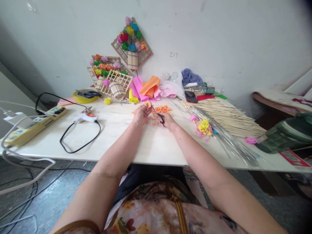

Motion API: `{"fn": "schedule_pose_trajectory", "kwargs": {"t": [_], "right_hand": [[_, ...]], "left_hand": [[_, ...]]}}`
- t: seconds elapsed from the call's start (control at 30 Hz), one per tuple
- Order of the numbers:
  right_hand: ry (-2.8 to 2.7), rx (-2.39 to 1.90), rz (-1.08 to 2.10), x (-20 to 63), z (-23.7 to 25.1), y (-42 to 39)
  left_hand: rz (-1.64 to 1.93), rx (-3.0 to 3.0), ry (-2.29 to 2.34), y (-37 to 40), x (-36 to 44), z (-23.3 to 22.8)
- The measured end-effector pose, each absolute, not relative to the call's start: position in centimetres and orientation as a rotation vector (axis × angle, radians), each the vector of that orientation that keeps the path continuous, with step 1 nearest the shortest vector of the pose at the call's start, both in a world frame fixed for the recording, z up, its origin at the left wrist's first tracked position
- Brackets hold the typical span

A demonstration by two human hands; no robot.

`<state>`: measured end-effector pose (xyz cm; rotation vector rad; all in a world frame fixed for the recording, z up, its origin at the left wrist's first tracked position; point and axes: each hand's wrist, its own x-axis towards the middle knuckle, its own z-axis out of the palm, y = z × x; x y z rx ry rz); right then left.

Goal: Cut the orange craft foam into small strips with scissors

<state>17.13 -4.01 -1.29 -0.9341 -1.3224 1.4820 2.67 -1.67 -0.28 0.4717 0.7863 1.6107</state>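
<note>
Left hand [140,114]: fingers pinched on orange paper piece [147,104], held just above the surface, mid-width, nearer the far edge than the near edge.
Right hand [168,122]: fingers clenched through the handles of scissors [157,114]; blades angled up and left toward the orange paper piece.
Key relation: orange paper piece up and to the left of the right-hand fingers; scissor tip at or just beside its right edge, contact not resolvable. Long axis of scissors diagonal, handles toward the near edge, tip toward the far edge. Left hand nearer to the paper; right hand nearer to the scissors.
Blade state: too small to tell whether parted or closed.
Orange scraps [162,109]: on the surface just beyond the right hand, toward the far edge.
Bamboo sticks [224,117]: large pile toward the right edge, well apart from both hands.
Yellow and pink flowers [204,127]: right of the right hand, near the sticks.
Felt sheets [146,87]: pink, orange and yellow, stacked at the far edge.
Glue gun [84,118]: left of the left hand, cord looping toward the near edge.
Power strip [31,128]: at the left edge.
Obstruction: none between the hands; scraps just beside the cutting zone.
</note>
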Motion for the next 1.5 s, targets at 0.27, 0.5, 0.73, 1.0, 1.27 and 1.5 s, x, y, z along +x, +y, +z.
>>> {"fn": "schedule_pose_trajectory", "kwargs": {"t": [0.27, 0.5, 0.73, 1.0, 1.27, 1.5], "right_hand": [[-1.345, -0.964, 1.486, 17.1, -1.1, -4.1], [-1.344, -0.960, 1.499, 17.1, -0.9, -4.3], [-1.315, -0.957, 1.538, 17.3, -0.5, -4.7], [-1.277, -1.011, 1.555, 17.3, 0.3, -5.4], [-1.274, -0.985, 1.544, 17.4, 0.2, -5.2], [-1.294, -0.970, 1.549, 17.6, -0.2, -4.9]], "left_hand": [[1.609, 0.503, 0.801, -1.3, 2.5, -0.7], [1.605, 0.578, 0.806, -1.6, 2.4, -0.6], [1.574, 0.657, 0.839, -1.9, 2.3, -0.1], [1.517, 0.746, 0.850, -2.0, 2.2, -0.3], [1.515, 0.825, 0.833, -1.7, 2.2, -0.6], [1.525, 0.791, 0.829, -1.6, 2.2, -0.6]]}}
